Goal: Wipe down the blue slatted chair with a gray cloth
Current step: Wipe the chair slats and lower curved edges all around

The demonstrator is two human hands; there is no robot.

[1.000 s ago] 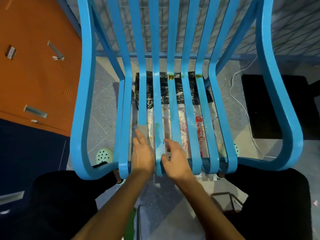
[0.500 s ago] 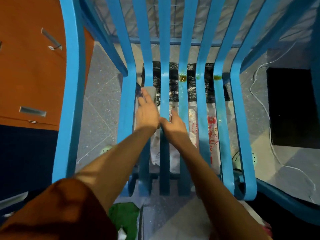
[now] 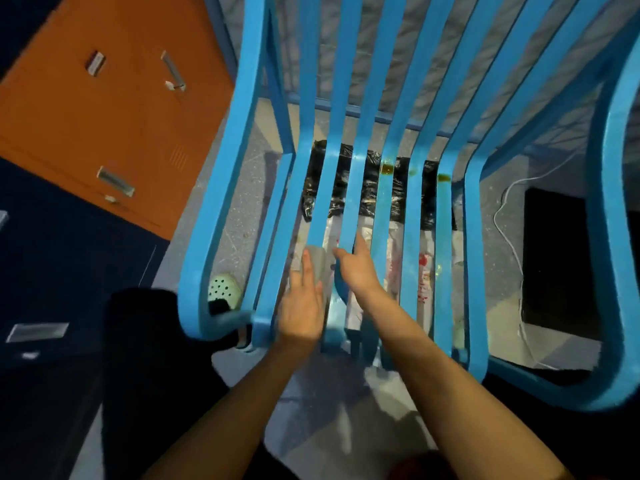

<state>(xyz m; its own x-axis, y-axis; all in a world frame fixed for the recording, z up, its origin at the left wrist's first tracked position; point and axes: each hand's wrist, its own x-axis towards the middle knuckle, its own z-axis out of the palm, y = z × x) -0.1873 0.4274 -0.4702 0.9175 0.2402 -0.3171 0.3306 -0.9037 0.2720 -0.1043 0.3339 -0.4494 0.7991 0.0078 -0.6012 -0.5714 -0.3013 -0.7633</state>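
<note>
Gray cloth (image 3: 317, 263) lies on a seat slat of the blue slatted chair (image 3: 221, 188), near its front edge, pressed flat under the left hand (image 3: 301, 306) (fingers straight). Right hand (image 3: 358, 271) clasps the next slat between thumb and forefinger.

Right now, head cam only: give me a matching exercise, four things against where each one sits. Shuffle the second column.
Things
1. cloth
2. cabinet
3. cable
4. brown stain

Places
A. on the floor, right of the seat slats
B. on a slat where the seat of the chair bends up into the back
C. left of the chair
D. under the left hand, on a slat

Pairs: 1-D, 2-C, 3-A, 4-B
</note>
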